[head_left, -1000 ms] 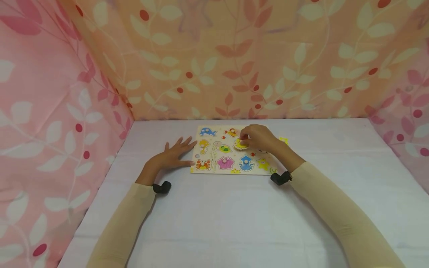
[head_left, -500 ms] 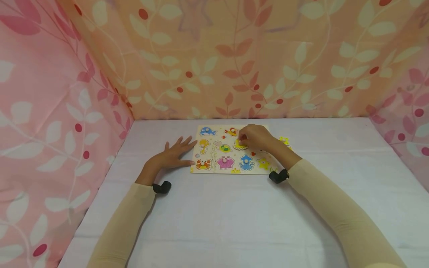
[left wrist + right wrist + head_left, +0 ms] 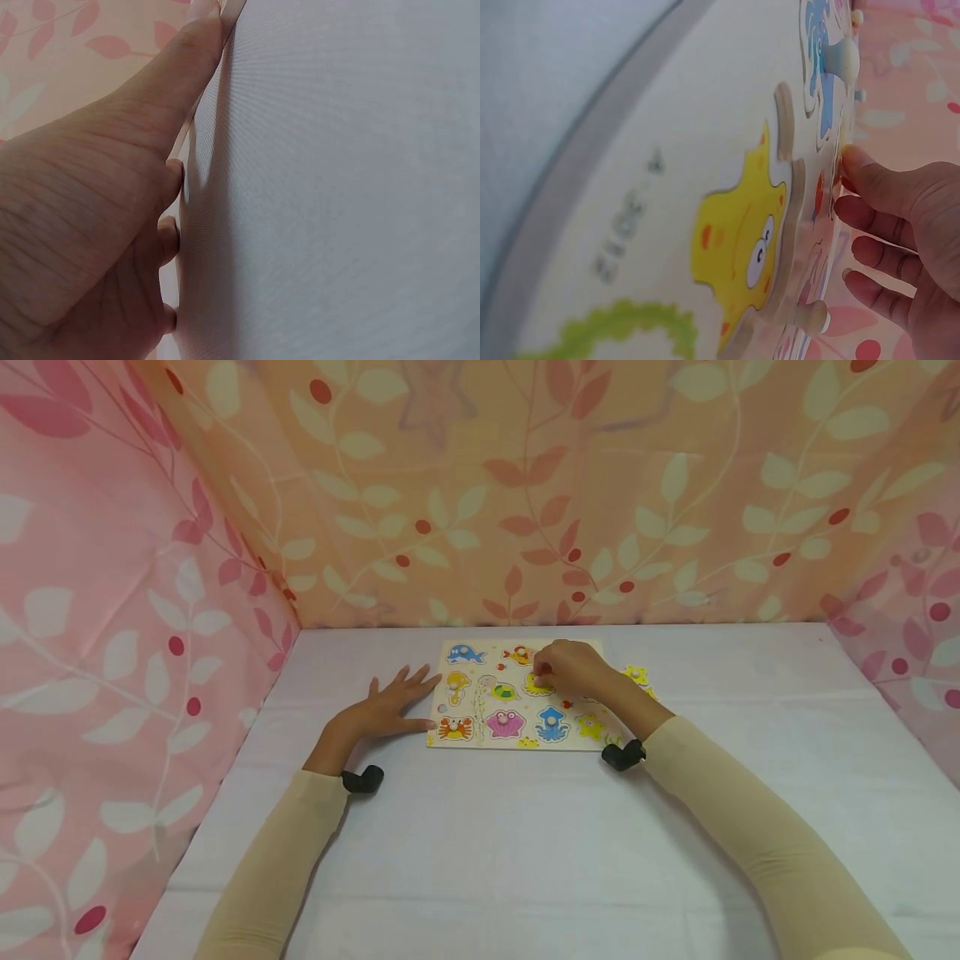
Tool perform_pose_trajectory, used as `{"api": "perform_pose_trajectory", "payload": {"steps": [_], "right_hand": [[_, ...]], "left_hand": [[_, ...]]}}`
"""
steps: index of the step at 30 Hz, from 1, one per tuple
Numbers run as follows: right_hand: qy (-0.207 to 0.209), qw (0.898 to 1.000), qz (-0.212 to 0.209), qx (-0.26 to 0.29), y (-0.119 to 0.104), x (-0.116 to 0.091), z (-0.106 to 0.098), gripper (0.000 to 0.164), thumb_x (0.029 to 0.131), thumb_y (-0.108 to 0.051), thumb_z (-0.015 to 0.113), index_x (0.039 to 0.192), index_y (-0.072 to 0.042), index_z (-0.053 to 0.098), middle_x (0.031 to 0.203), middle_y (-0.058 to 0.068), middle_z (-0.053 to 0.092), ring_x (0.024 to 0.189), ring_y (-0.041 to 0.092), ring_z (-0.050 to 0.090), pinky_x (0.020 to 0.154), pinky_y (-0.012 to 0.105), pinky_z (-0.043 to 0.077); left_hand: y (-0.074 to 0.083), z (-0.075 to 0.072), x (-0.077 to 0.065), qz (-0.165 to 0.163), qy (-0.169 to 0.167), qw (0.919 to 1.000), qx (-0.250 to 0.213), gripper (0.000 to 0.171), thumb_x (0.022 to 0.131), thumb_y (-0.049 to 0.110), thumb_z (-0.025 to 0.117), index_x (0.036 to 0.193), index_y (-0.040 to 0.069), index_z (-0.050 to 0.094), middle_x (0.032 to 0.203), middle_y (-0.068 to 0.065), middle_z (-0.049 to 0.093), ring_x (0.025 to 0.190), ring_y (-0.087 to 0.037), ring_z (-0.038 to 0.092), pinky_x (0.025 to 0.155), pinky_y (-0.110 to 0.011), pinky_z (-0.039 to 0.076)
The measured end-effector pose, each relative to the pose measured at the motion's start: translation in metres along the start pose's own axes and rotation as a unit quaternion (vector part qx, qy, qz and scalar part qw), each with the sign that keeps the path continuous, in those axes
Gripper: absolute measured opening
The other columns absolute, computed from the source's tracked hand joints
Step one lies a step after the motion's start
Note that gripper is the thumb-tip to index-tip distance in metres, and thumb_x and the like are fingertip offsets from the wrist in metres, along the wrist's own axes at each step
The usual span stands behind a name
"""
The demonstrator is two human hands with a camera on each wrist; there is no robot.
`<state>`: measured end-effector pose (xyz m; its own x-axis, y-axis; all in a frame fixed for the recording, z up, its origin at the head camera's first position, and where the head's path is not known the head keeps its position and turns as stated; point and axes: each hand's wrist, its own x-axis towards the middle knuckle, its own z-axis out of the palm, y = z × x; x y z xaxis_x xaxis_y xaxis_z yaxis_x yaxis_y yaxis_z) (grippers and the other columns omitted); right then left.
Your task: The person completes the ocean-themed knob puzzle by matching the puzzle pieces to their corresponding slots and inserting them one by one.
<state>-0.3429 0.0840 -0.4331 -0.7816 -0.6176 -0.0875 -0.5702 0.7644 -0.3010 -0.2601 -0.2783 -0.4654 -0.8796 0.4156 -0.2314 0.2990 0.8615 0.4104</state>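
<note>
A wooden peg puzzle board (image 3: 498,744) with sea-animal pictures lies on the white table. My right hand (image 3: 576,667) is over its upper right part, thumb and fingertips pinching a yellow puzzle piece (image 3: 538,685) that lies at the board; its knob is hidden by the fingers. In the right wrist view the thumb and forefinger of the right hand (image 3: 922,225) meet low at the board's face. My left hand (image 3: 382,706) lies spread on the table, thumb and fingertips touching the board's left edge. In the left wrist view, the left hand (image 3: 97,202) shows its straight thumb.
Knobbed pieces sit in the board: a whale (image 3: 465,654), a crab (image 3: 454,728), a pink shell (image 3: 504,724) and a blue squid (image 3: 552,725). The starfish recess (image 3: 590,727) shows its printed picture without a knob. A yellow star-shaped piece (image 3: 636,675) lies right of the board.
My right hand has shifted slightly left and down with the yellow piece, which now lies flatter at the board. For the last half second it has stayed almost still. The left hand has not moved.
</note>
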Motion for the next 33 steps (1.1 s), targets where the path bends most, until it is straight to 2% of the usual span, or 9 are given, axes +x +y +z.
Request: {"api": "perform_pose_trajectory", "payload": {"steps": [7, 11, 18, 25, 33], "right_hand": [[0.007, 1.0, 0.0, -0.002, -0.001, -0.001, 0.001, 0.011, 0.094, -0.028, 0.075, 0.101, -0.019, 0.075, 0.09, -0.003, 0.065, 0.088, 0.021, 0.055, 0.084, 0.035, 0.048], [0.017, 1.0, -0.004, 0.0, 0.0, -0.002, 0.003, 0.012, 0.093, -0.029, 0.075, 0.101, -0.019, 0.075, 0.09, -0.004, 0.064, 0.088, 0.02, 0.054, 0.083, 0.034, 0.048], [0.021, 1.0, 0.014, 0.005, 0.0, -0.006, 0.0, 0.016, 0.093, -0.033, 0.076, 0.102, -0.019, 0.076, 0.091, -0.003, 0.065, 0.089, 0.02, 0.055, 0.083, 0.035, 0.047], [0.049, 0.999, 0.013, -0.002, 0.009, -0.03, -0.017, 0.017, 0.092, -0.03, 0.077, 0.102, -0.017, 0.077, 0.094, 0.0, 0.067, 0.091, 0.021, 0.055, 0.082, 0.041, 0.048], [0.084, 0.996, 0.023, -0.01, 0.02, -0.064, -0.031, 0.02, 0.089, -0.025, 0.081, 0.104, -0.013, 0.077, 0.092, 0.0, 0.069, 0.092, 0.022, 0.057, 0.08, 0.041, 0.051]], "left_hand": [[-0.001, 0.0, 0.0, -0.005, -0.002, 1.0, 0.003, 0.092, 0.09, 0.065, 0.064, 0.163, 0.038, 0.014, 0.171, 0.003, 0.0, 0.156, -0.032, -0.011, 0.113, -0.071, -0.015], [0.0, -0.001, 0.0, -0.001, -0.003, 1.0, 0.001, 0.092, 0.091, 0.063, 0.065, 0.163, 0.036, 0.015, 0.171, 0.002, 0.001, 0.156, -0.033, -0.011, 0.112, -0.072, -0.015], [0.002, -0.001, 0.0, -0.006, -0.002, 1.0, -0.001, 0.093, 0.09, 0.063, 0.065, 0.163, 0.035, 0.016, 0.171, 0.002, 0.002, 0.156, -0.033, -0.01, 0.113, -0.072, -0.014], [0.004, -0.002, 0.0, -0.009, -0.004, 0.9999, 0.006, 0.093, 0.09, 0.065, 0.064, 0.163, 0.037, 0.014, 0.171, 0.003, 0.0, 0.156, -0.033, -0.011, 0.113, -0.072, -0.014], [0.0, 0.0, 0.001, -0.013, -0.007, 0.9998, 0.01, 0.096, 0.087, 0.071, 0.062, 0.163, 0.04, 0.012, 0.171, 0.004, -0.001, 0.156, -0.032, -0.012, 0.112, -0.072, -0.014]]}}
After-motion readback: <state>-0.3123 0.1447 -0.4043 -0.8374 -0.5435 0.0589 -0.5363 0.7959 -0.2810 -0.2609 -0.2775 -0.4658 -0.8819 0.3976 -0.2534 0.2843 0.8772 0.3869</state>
